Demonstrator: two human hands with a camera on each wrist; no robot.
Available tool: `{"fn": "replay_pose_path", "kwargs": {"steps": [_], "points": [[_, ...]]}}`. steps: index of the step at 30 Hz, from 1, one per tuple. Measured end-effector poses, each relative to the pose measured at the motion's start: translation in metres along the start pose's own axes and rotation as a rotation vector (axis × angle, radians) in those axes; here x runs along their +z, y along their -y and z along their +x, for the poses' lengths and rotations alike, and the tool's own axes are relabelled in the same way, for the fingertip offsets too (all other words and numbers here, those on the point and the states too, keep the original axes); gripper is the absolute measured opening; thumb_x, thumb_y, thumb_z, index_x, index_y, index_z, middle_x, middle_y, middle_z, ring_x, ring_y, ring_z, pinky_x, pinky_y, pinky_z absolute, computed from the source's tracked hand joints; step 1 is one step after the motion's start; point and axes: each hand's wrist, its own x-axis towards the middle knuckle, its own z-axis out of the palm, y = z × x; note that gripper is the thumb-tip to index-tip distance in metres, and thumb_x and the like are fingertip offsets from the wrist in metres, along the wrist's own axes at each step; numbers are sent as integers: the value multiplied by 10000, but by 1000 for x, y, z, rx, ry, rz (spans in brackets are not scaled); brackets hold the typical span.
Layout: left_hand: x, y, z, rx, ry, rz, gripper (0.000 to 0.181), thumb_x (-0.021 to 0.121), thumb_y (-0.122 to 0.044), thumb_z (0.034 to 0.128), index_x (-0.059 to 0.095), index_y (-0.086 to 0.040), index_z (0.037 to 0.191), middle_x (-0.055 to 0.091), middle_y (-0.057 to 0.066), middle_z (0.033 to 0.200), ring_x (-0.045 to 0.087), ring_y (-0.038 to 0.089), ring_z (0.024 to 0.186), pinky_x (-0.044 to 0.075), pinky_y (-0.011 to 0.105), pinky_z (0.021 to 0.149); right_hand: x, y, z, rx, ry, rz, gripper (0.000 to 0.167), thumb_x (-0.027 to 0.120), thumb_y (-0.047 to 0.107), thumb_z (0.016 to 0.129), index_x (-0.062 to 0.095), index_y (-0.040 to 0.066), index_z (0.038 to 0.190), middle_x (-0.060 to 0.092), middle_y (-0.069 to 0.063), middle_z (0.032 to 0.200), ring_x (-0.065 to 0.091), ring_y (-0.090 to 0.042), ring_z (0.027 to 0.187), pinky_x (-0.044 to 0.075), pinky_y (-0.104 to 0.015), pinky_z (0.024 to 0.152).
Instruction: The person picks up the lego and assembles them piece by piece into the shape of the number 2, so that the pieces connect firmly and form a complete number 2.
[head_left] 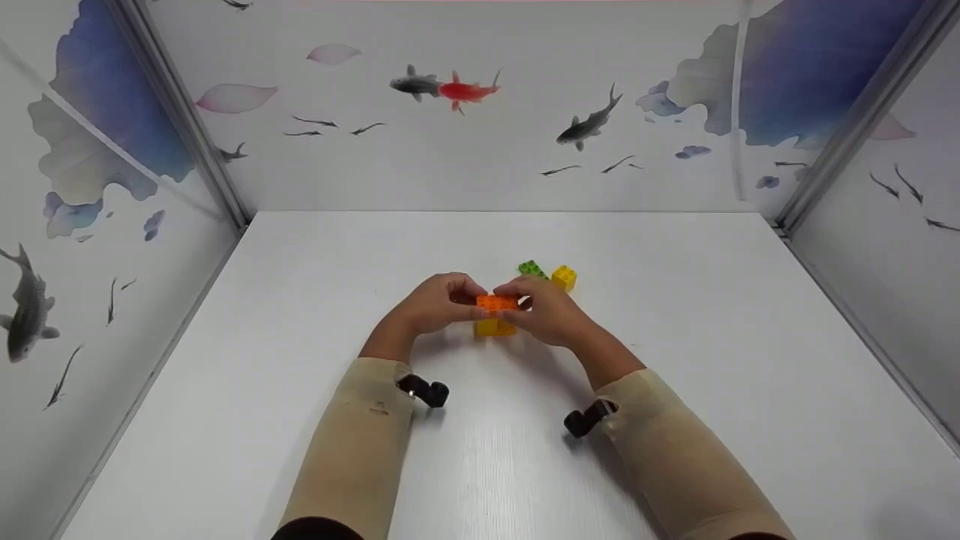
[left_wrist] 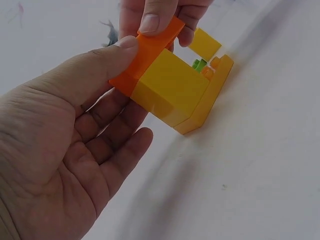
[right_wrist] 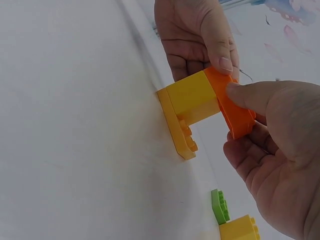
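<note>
My left hand [head_left: 444, 301] and right hand [head_left: 551, 311] meet over a small stack of toy building bricks. Both pinch the orange brick [head_left: 497, 302] between thumb and fingers, one at each end. Below it is a yellow brick [left_wrist: 172, 85], under the orange brick's left part. That yellow brick sits on a flat yellow-orange brick [right_wrist: 176, 127] resting on the table. Studs show on the flat brick's right part, with a gap between them and the orange brick's overhanging end. The fingers hide part of the orange brick.
Beyond my right hand lie a flat green brick [head_left: 532, 269] and a separate yellow brick [head_left: 564, 277], close together. The white table [head_left: 480, 465] is bounded by a back wall [head_left: 480, 165] and side walls printed with fish and leaves.
</note>
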Motion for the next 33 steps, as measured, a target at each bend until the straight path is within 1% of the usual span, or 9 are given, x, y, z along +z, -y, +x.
{"fn": "replay_pose_path", "kwargs": {"steps": [3, 6, 10, 12, 18, 22, 24, 28, 33], "points": [[0, 1, 0, -2, -2, 9, 238, 863, -350, 919, 758, -234, 1099, 746, -19, 1171, 655, 211, 1104, 549, 377, 1009, -2, -1, 0, 8, 8, 12, 398, 782, 222, 997, 719, 143, 1382, 705, -15, 1306, 647, -222, 1193, 572, -417, 1070], [0, 0, 1, -17, -4, 20, 240, 862, -349, 920, 756, -238, 1104, 738, -15, 1170, 648, 217, 1101, 548, 380, 1010, -10, -4, 0, 27, -9, 35, 407, 769, 259, 1007, 708, 161, 1397, 697, -43, 1364, 645, -243, 1230, 567, -436, 1089], [1, -2, 1, -51, -10, 30, 247, 859, -340, 923, 752, -245, 1124, 726, -13, 1184, 645, 220, 1110, 554, 377, 1023, -26, -12, 0, 88, -86, 82, 414, 748, 332, 1019, 692, 210, 1410, 676, -35, 1401, 632, -253, 1270, 543, -449, 1134], [1, -2, 1, -62, -14, 29, 252, 859, -335, 923, 751, -244, 1132, 722, -12, 1190, 645, 215, 1110, 557, 365, 1014, -34, -18, 1, 126, -126, 108, 438, 747, 350, 1019, 676, 215, 1430, 665, -34, 1409, 618, -258, 1293, 530, -452, 1152], [2, 1, 2, -60, -22, 22, 267, 855, -324, 922, 754, -238, 1154, 720, 3, 1175, 632, 201, 1076, 541, 325, 937, -52, -39, 3, 217, -217, 157, 494, 757, 313, 1012, 638, 211, 1480, 644, -58, 1470, 578, -274, 1371, 509, -461, 1166], [3, 1, 2, -80, -27, 20, 273, 854, -337, 923, 755, -256, 1163, 719, -7, 1185, 635, 202, 1093, 548, 330, 962, -59, -50, 3, 270, -262, 167, 511, 762, 300, 1010, 626, 185, 1490, 637, -71, 1481, 560, -286, 1391, 501, -470, 1170], [3, 1, 2, -85, -27, 13, 275, 852, -343, 925, 755, -258, 1168, 720, -8, 1196, 638, 206, 1108, 553, 338, 986, -62, -55, 4, 294, -273, 167, 527, 760, 294, 1012, 613, 168, 1502, 626, -83, 1491, 551, -296, 1402, 497, -475, 1172], [3, 0, 1, -85, -27, 7, 274, 848, -343, 930, 751, -253, 1170, 719, -6, 1203, 639, 214, 1117, 555, 351, 1007, -62, -63, 5, 355, -266, 184, 587, 760, 291, 1012, 562, 153, 1547, 585, -92, 1543, 522, -307, 1447, 483, -478, 1192], [3, 0, 0, -83, -26, 10, 276, 851, -346, 928, 752, -250, 1167, 718, -6, 1195, 636, 212, 1106, 549, 349, 997, -58, -71, 7, 446, -236, 226, 651, 758, 309, 1010, 500, 177, 1594, 542, -75, 1595, 505, -294, 1470, 470, -453, 1214]]}}
